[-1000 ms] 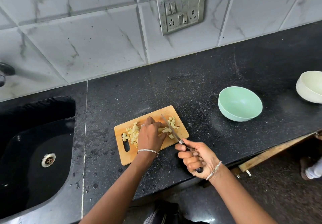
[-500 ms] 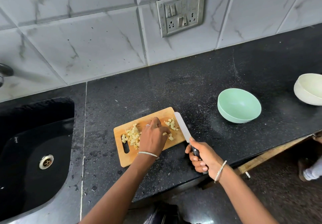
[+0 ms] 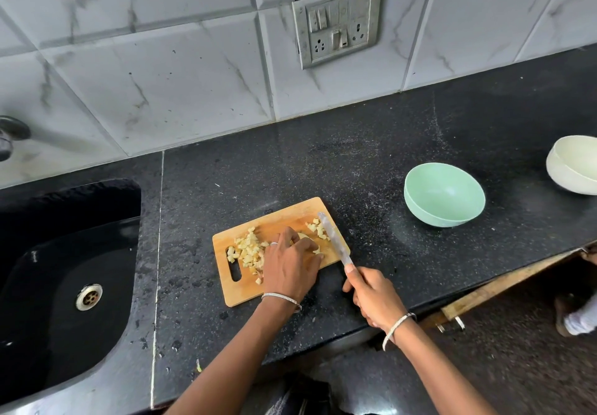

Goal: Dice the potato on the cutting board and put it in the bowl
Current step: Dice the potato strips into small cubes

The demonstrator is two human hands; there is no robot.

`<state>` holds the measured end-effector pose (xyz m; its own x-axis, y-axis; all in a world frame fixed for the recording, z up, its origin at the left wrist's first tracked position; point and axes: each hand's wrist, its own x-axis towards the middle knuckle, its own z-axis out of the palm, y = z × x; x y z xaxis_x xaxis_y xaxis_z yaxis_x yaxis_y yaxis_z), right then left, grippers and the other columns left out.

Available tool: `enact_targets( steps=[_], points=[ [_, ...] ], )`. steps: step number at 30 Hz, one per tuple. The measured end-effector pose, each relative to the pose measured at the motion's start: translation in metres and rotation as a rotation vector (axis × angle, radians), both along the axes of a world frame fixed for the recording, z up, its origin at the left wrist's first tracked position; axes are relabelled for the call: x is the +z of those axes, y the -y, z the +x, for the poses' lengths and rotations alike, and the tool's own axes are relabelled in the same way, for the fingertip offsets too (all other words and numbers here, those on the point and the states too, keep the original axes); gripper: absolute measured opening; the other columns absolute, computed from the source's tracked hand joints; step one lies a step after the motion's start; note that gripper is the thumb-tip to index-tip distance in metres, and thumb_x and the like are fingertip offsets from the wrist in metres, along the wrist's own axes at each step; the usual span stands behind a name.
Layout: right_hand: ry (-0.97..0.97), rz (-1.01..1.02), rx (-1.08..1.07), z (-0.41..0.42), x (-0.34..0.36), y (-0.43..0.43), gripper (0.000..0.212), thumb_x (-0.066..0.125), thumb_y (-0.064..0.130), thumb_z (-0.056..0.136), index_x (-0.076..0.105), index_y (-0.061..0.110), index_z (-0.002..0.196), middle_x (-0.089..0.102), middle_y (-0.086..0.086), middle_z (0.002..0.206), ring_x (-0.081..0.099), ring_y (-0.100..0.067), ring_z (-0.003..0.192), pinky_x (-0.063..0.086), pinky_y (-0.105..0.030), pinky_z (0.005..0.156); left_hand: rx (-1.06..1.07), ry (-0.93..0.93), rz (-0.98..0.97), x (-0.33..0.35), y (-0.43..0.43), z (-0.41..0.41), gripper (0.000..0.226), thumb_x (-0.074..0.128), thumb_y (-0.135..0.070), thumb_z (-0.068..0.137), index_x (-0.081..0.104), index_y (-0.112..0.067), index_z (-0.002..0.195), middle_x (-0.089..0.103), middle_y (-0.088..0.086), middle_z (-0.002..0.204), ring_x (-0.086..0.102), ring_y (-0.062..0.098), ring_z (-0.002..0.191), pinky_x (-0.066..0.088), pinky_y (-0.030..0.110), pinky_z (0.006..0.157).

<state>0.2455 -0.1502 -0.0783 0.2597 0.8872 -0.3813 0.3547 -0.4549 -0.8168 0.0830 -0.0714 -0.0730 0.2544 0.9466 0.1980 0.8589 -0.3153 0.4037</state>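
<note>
The right hand (image 3: pixel 374 298) clenches the knife (image 3: pixel 334 239), its blade slanting over the right end of the cutting board (image 3: pixel 284 216). The left hand (image 3: pixel 290 264) curls its fingers over the last uncut potato piece (image 3: pixel 303 237), between two heaps of potato cubes (image 3: pixel 247 250). Dicing looks nearly done: the next cut must fall just beside those fingertips, then everything goes to the green bowl (image 3: pixel 444 198), well apart on the tabletop (image 3: pixel 371 156). Half a second earlier the blade lay flat at the board's edge; now it sits inward.

Soft even light, sharp centre.
Desk (image 3: pixel 355 143) sheen beyond the hands (image 3: pixel 290 266); edges bow; floor (image 3: pixel 517 366) right of them blurred.
</note>
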Motion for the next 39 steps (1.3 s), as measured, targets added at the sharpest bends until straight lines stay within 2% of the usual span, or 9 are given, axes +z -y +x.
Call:
enact_targets(
  steps=[5,9,12,14,17,21,28,35,39],
  points=[
    [0.055,0.011,0.041,-0.001,0.000,-0.001,0.048,0.040,0.049,0.101,0.060,0.018,0.069,0.051,0.019,0.042,0.042,0.000,0.042,0.026,-0.018,0.046,0.051,0.033,-0.021,-0.002,-0.005,0.002,0.005,0.074,-0.030,0.079,0.071,-0.027,0.081,0.050,-0.005,0.088,0.052,0.021,0.072,0.037,0.030,0.063],
    [0.128,0.033,0.072,-0.001,0.002,0.001,0.048,0.041,0.049,0.100,0.062,0.019,0.069,0.055,0.014,0.045,0.050,-0.009,0.048,0.037,-0.030,0.052,0.108,0.072,-0.046,-0.003,-0.008,-0.005,0.005,0.076,-0.027,0.078,0.071,-0.025,0.079,0.049,-0.006,0.088,0.050,0.018,0.074,0.045,0.034,0.066],
    [0.259,0.034,0.146,-0.002,0.003,0.003,0.047,0.036,0.049,0.101,0.064,0.020,0.077,0.061,0.009,0.061,0.062,-0.018,0.068,0.045,-0.035,0.067,0.109,0.120,-0.095,-0.002,-0.011,-0.006,0.016,0.076,-0.028,0.075,0.068,-0.023,0.088,0.050,-0.005,0.093,0.055,0.019,0.079,0.050,0.038,0.072],
    [0.359,0.032,0.183,-0.002,0.003,0.004,0.048,0.032,0.052,0.101,0.061,0.018,0.083,0.067,0.004,0.077,0.063,-0.026,0.082,0.047,-0.038,0.073,0.089,0.066,-0.110,0.001,-0.013,-0.005,0.030,0.073,-0.037,0.075,0.066,-0.025,0.102,0.051,-0.003,0.101,0.056,0.022,0.087,0.050,0.038,0.077],
    [0.472,0.015,0.210,-0.004,0.003,0.007,0.045,0.028,0.055,0.100,0.049,0.020,0.082,0.066,-0.007,0.085,0.062,-0.036,0.088,0.044,-0.041,0.069,0.070,-0.154,-0.076,0.007,-0.018,-0.003,0.049,0.066,-0.049,0.076,0.062,-0.027,0.119,0.048,0.001,0.112,0.048,0.024,0.101,0.045,0.038,0.083],
    [0.551,0.016,0.227,-0.006,0.007,0.009,0.040,0.028,0.056,0.099,0.044,0.023,0.083,0.066,-0.011,0.091,0.063,-0.039,0.092,0.040,-0.041,0.066,0.049,-0.322,-0.052,0.011,-0.026,-0.001,0.048,0.064,-0.057,0.075,0.065,-0.027,0.113,0.043,0.004,0.118,0.045,0.026,0.106,0.044,0.042,0.089],
    [0.546,-0.008,0.232,-0.009,0.006,0.010,0.038,0.029,0.057,0.099,0.044,0.025,0.085,0.067,-0.013,0.098,0.061,-0.040,0.099,0.042,-0.042,0.071,0.014,-0.255,-0.132,0.017,-0.040,-0.004,0.036,0.073,-0.049,0.076,0.069,-0.030,0.107,0.045,0.000,0.116,0.048,0.024,0.104,0.045,0.038,0.087],
    [0.522,0.018,0.214,-0.012,0.012,0.010,0.036,0.028,0.055,0.100,0.040,0.027,0.083,0.067,-0.010,0.096,0.062,-0.039,0.098,0.038,-0.041,0.069,-0.001,-0.221,-0.100,0.015,-0.040,-0.008,0.034,0.075,-0.046,0.074,0.070,-0.033,0.105,0.049,-0.002,0.116,0.046,0.022,0.104,0.045,0.038,0.086],
    [0.525,0.031,0.226,-0.017,0.018,0.011,0.038,0.027,0.055,0.100,0.041,0.025,0.082,0.066,-0.010,0.093,0.062,-0.039,0.094,0.037,-0.040,0.066,0.029,-0.213,-0.073,0.013,-0.035,-0.009,0.040,0.074,-0.050,0.073,0.068,-0.033,0.109,0.048,-0.003,0.117,0.044,0.022,0.105,0.043,0.037,0.084]
  ],
)
